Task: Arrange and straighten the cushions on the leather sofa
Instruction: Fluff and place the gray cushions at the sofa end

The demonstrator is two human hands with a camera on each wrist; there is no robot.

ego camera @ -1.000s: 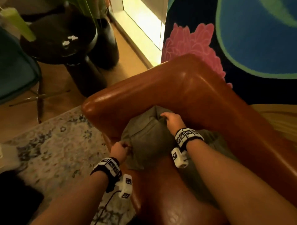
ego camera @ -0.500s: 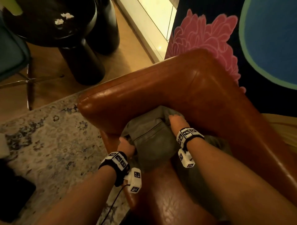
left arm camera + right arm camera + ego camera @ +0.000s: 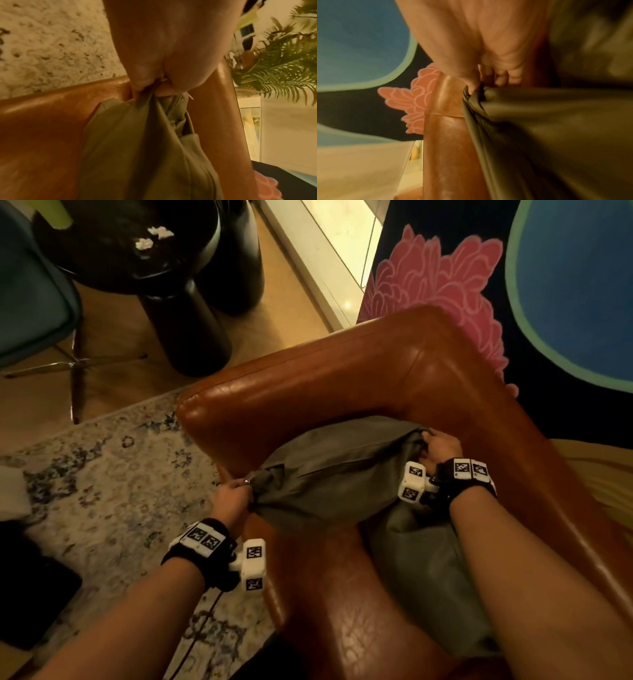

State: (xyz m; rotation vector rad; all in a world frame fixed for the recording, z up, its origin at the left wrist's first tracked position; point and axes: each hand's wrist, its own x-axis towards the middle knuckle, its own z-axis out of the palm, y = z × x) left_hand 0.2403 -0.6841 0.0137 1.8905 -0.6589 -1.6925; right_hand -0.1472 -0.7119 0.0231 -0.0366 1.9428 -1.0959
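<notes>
An olive-green cushion [image 3: 335, 470] lies in the corner of the brown leather sofa [image 3: 308, 378], against the armrest. My left hand [image 3: 236, 498] grips its near-left corner, by the armrest's front end; bunched fabric [image 3: 154, 102] shows between the fingers in the left wrist view. My right hand [image 3: 438, 445] pinches the cushion's far-right corner [image 3: 476, 94] close to the backrest [image 3: 447, 121]. The cushion is stretched between both hands. A second olive cushion [image 3: 421, 570] lies on the seat under my right forearm, partly hidden by it.
A patterned rug [image 3: 102, 474] covers the floor left of the sofa. A black round side table [image 3: 137, 261] and a blue chair [image 3: 30, 302] stand beyond it. A dark wall hanging with a pink flower [image 3: 442, 282] is behind the backrest. A fern [image 3: 283, 65] stands nearby.
Both hands have drawn apart, pulling the cushion wider along the armrest. My right hand moved right towards the backrest corner; my left hand holds the other corner. The head view dipped lower.
</notes>
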